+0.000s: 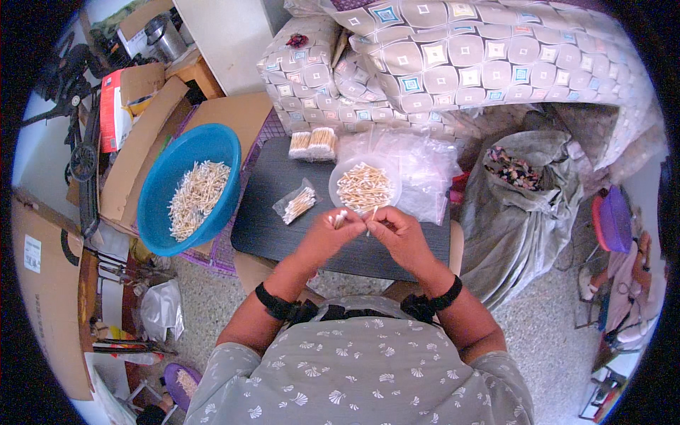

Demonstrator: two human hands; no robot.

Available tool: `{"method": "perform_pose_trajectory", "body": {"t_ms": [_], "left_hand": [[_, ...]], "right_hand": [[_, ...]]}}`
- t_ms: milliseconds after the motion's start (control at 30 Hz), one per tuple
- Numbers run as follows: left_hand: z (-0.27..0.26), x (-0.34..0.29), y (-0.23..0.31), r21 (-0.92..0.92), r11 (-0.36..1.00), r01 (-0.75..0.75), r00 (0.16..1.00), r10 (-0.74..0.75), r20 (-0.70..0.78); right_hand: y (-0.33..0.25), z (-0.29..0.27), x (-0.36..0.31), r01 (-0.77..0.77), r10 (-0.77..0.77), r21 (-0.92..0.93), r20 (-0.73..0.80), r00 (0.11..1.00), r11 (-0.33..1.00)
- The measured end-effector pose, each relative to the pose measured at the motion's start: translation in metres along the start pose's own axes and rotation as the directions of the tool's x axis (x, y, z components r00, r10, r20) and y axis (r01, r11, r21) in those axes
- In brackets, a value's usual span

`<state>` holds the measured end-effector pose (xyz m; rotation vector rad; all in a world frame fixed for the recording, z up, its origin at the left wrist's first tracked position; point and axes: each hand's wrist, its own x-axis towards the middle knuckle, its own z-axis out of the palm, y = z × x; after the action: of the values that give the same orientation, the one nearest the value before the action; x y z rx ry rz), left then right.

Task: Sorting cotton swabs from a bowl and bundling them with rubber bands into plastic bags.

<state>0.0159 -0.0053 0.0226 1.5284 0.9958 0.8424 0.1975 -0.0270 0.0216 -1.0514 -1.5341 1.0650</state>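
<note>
Pinched in the left hand (327,234) is a small bunch of cotton swabs (339,217); one swab is pinched by the right hand (398,230). Both are held above the dark table's (269,227) near edge, just before a clear bowl of swabs (365,185).

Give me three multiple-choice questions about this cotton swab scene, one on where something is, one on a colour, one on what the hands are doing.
1. Where does the small filled bag lie?
A. on the dark board
B. in the basin
C. on the floor

2. What colour is the basin?
A. red
B. blue
C. white

3. What is the left hand doing?
A. lying flat and empty
B. pinching a few swabs
C. gripping the basin

Answers:
1 A, it rests on the board left of the clear bowl.
2 B, its rim and wall are blue.
3 B, swabs stick out of its fingertips, close to the right hand.
</note>
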Motion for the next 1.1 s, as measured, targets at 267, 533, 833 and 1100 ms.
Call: {"method": "perform_pose_trajectory", "body": {"t_ms": [267,533,833,1100], "left_hand": [[-0.002,0.001,0.023,-0.196,0.968,0.159,0.983,-0.137,0.119],[-0.005,0.002,0.019,-0.224,0.966,0.131,0.989,-0.114,0.089],[0.002,0.004,0.016,-0.194,0.975,0.107,0.992,-0.091,0.091],[0.004,0.005,0.002,-0.265,0.959,0.103,0.990,-0.074,0.116]], "right_hand": [[-0.004,0.000,-0.003,-0.123,0.136,-0.107,0.121,0.983,0.987],[0.009,0.000,-0.005,-0.156,0.144,0.091,0.129,0.981,0.983],[0.017,0.000,-0.003,-0.165,0.160,0.080,0.067,0.985,0.983],[0.019,0.003,-0.002,-0.157,0.154,0.054,0.060,0.986,0.986]]}}
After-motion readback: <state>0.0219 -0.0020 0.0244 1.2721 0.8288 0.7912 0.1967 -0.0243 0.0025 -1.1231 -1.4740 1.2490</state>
